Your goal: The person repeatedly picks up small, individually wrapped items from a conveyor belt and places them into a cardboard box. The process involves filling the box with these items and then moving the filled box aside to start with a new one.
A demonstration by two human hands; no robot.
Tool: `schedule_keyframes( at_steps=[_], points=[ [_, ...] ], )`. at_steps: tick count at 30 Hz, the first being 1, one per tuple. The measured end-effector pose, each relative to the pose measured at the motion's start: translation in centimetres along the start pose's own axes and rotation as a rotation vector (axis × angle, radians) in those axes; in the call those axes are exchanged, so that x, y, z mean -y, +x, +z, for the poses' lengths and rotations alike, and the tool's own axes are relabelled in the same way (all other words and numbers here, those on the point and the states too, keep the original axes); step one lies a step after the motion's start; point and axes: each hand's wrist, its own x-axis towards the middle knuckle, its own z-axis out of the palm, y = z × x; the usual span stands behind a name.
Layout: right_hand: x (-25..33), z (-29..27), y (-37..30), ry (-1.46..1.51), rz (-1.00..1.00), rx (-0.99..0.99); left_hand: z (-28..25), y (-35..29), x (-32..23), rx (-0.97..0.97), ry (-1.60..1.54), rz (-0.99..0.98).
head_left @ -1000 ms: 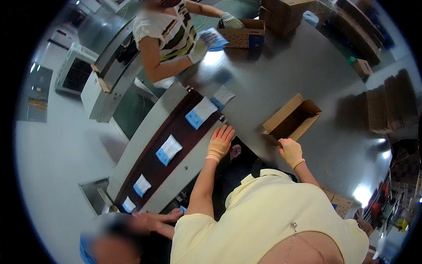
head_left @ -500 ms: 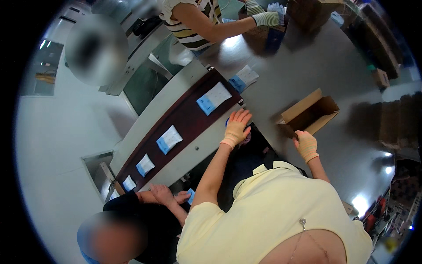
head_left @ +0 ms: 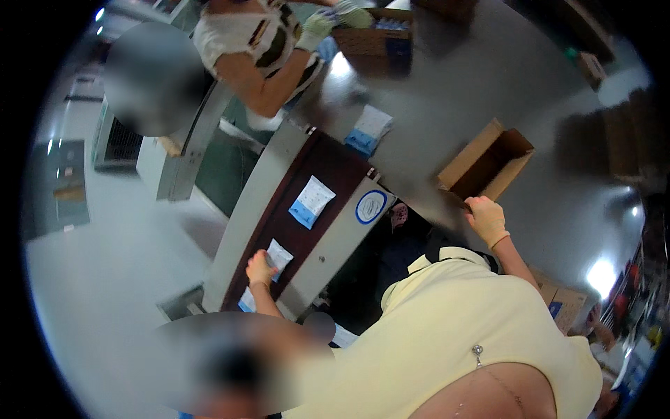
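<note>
My left hand (head_left: 259, 269) is stretched far out over the dark red conveyor belt (head_left: 305, 158). Its fingers curl at the left edge of a white and blue packet (head_left: 280, 258), which seems to lie on the belt. Another packet (head_left: 313, 201) lies further up the belt, and part of a third (head_left: 247, 300) shows below my hand. On the metal table, an open cardboard box (head_left: 451, 172) stands with its mouth upward; the visible part of its inside is dark and bare. My right hand (head_left: 487, 218) grips its near corner, thumb and fingers closed on the cardboard.
One packet (head_left: 368, 130) lies on the metal table (head_left: 447, 91) by the belt's end. Across it, a co-worker's gloved hands (head_left: 335, 22) work at a filled carton (head_left: 373, 43). Another person, blurred, is close at lower left. More cartons (head_left: 558, 302) stand at right.
My left hand has swung from the belt's end down and left to a packet. My right hand stays on the box. The view has shifted; the far co-worker's hands have moved left over the carton.
</note>
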Motion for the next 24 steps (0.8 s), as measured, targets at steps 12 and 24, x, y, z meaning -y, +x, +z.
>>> schedule_keyframes(
  at_steps=[12,24],
  points=[
    [0.1,-0.3,1.5,0.065,0.068,0.017,-9.7,15.0,-21.7,-0.087,-1.137,0.580],
    [-0.3,-2.9,1.7,0.067,0.082,0.166,-7.7,23.9,-40.3,0.726,-0.772,0.503]
  ],
)
